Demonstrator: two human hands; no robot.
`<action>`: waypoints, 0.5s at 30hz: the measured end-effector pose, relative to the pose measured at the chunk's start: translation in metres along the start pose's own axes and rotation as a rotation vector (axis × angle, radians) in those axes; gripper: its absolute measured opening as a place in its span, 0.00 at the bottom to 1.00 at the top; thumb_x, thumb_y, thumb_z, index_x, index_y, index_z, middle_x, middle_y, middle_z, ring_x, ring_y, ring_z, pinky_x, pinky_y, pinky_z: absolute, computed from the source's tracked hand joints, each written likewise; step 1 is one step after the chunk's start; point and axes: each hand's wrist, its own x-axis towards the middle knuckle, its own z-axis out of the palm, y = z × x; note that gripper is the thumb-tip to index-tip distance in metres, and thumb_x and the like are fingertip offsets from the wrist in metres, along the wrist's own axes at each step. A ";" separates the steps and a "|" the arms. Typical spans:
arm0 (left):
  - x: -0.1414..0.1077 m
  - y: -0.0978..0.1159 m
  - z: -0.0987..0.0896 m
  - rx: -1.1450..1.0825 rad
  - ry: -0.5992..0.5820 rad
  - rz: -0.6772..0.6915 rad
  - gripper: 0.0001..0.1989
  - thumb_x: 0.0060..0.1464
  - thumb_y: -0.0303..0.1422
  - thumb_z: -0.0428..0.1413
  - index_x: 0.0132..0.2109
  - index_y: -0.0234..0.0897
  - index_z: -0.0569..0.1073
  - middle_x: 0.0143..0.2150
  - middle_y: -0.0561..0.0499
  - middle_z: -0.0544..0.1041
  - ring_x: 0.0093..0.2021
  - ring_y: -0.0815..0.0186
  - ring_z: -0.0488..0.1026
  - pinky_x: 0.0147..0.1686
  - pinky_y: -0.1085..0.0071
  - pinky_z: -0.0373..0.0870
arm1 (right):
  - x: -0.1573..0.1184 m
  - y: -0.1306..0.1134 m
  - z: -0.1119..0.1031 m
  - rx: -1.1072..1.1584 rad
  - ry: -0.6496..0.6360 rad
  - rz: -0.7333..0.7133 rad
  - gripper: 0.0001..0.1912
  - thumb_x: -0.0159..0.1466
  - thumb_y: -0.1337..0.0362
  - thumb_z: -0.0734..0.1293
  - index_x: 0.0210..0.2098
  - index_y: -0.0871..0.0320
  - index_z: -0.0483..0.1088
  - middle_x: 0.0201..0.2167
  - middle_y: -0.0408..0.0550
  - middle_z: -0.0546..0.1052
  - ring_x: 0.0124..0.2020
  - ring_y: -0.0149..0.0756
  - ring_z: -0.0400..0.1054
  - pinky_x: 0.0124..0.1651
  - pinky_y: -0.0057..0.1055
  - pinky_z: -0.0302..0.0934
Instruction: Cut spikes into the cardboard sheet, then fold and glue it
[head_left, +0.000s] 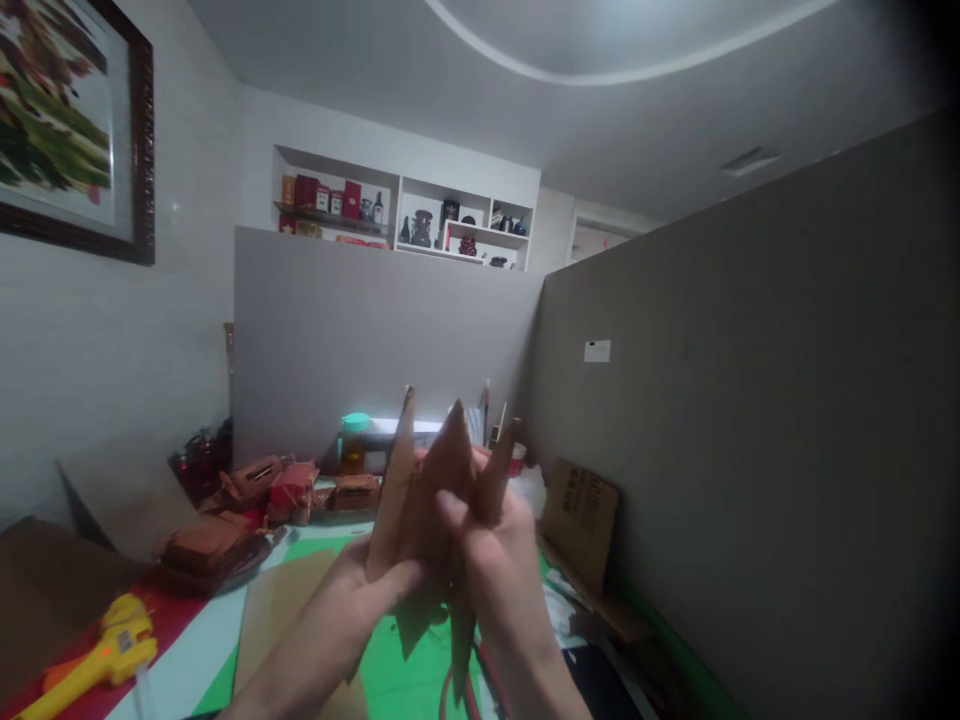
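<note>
Both hands up over the green-topped surface point(397, 678): the left hand point(367, 588) grips one side of a pointed brown cardboard piece point(436, 495), the right hand point(495, 540) clasps the other, thumb against it. Near left corner, a yellow glue gun point(112, 655); toward the far edge, a green-lidded jar point(354, 442); by the right edge, printed cardboard point(581, 515) stands tilted.
</note>
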 end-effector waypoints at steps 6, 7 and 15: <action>0.001 -0.005 0.000 0.038 0.054 0.045 0.07 0.49 0.34 0.59 0.34 0.39 0.82 0.39 0.49 0.85 0.36 0.58 0.77 0.43 0.68 0.74 | 0.000 0.006 0.002 0.032 -0.063 -0.042 0.18 0.63 0.64 0.67 0.53 0.54 0.69 0.42 0.44 0.79 0.45 0.39 0.74 0.48 0.30 0.68; 0.000 -0.006 0.002 0.043 0.066 0.050 0.08 0.50 0.34 0.59 0.35 0.39 0.82 0.40 0.49 0.85 0.37 0.58 0.77 0.44 0.68 0.74 | -0.002 0.008 0.006 -0.001 -0.021 -0.066 0.15 0.63 0.63 0.65 0.50 0.54 0.69 0.40 0.44 0.79 0.42 0.38 0.74 0.45 0.29 0.68; -0.007 -0.020 0.016 0.084 0.146 0.036 0.18 0.53 0.47 0.57 0.36 0.37 0.82 0.38 0.45 0.85 0.38 0.52 0.79 0.36 0.67 0.77 | -0.023 0.030 0.041 -0.308 0.370 -0.186 0.13 0.63 0.68 0.59 0.47 0.56 0.65 0.33 0.45 0.75 0.31 0.36 0.72 0.31 0.28 0.65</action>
